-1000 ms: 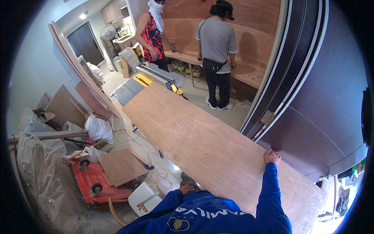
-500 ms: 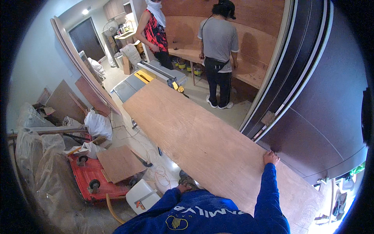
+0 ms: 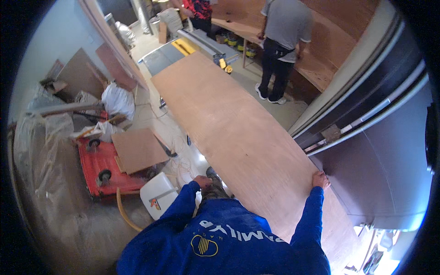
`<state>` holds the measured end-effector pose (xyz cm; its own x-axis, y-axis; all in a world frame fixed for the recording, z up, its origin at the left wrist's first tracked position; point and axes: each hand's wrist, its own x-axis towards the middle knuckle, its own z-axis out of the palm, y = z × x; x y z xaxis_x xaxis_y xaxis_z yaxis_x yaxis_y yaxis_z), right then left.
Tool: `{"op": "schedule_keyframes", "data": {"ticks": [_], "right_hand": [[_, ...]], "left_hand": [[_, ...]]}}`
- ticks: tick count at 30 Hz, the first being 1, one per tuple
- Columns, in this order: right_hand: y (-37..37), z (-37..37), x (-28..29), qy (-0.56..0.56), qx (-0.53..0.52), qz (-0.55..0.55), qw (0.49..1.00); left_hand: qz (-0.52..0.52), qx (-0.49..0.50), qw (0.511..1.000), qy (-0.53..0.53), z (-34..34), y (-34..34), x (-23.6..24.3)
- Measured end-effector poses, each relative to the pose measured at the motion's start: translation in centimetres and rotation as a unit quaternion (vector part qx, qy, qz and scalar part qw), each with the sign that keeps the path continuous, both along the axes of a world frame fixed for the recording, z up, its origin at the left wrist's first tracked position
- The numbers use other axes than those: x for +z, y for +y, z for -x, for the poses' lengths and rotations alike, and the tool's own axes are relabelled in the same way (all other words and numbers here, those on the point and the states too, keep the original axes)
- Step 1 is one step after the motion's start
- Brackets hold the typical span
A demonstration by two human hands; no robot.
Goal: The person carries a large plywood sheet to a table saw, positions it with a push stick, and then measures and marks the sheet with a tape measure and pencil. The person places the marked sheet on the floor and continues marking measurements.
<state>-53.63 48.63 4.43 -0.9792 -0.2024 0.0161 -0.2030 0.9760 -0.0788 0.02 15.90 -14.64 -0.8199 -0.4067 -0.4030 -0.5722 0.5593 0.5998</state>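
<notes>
A long sheet of plywood (image 3: pixel 243 142) stretches away from beside my body, its far end lying on the grey top of a table saw (image 3: pixel 167 57) with a yellow insert. My right hand (image 3: pixel 321 180) is closed round the sheet's right edge, with the arm reaching forward. Left of the board, my left hand (image 3: pixel 203 182) hangs beside my leg, apart from the sheet's left edge; its fingers are too small and turned to make out. The sheet's near end runs down past my right arm.
Left lie an upturned red trolley (image 3: pixel 101 160), a loose brown panel (image 3: pixel 140 151), a white plastic piece (image 3: pixel 158 195), cords and plastic sheeting (image 3: pixel 50 174). A person in grey (image 3: pixel 286 32) and one in red and black (image 3: pixel 199 9) stand beyond. A dark curved panel (image 3: pixel 380 169) flanks the right.
My view has tipped down and closer, so the board and saw sit higher. My left hand has risen forward along my leg. My right hand keeps its hold on the plywood's edge.
</notes>
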Motion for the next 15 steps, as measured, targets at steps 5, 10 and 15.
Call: {"op": "schedule_keyframes", "data": {"ticks": [5,10,15], "right_hand": [[0.5,1.1,-1.5,0.010,-0.004,-0.030,0.999],[1.2,2.6,-2.9,-0.009,-0.026,-0.088,0.996],[1.1,2.5,-2.9,-0.003,-0.045,-0.077,0.996]], "left_hand": [[-0.307,0.300,0.897,-0.102,-2.7,-2.7,-4.9],[-0.325,0.425,0.844,0.033,-3.6,-4.7,-2.9],[-0.279,0.436,0.856,0.004,-5.8,-4.5,-2.6]]}}
